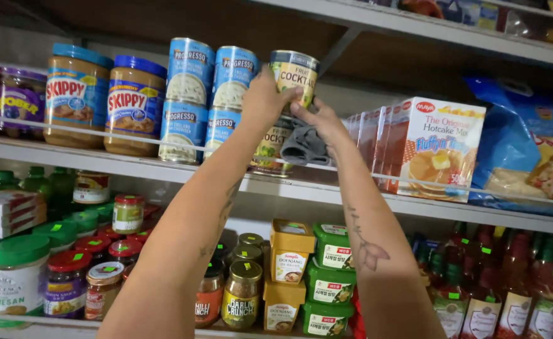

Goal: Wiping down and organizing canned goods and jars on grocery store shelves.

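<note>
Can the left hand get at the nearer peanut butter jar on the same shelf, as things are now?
Probably not at once: the left hand grips the yellow can, and stacked blue soup cans stand between it and the peanut butter jar.

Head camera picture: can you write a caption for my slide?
Two bare hands, left hand and right hand, hold a fruit can on a pantry shelf; a grey cloth hangs beneath.

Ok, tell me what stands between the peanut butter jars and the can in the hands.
Head view: four blue soup cans, stacked in two pairs, stand between the peanut butter jars and the fruit can that both hands grip.
</note>
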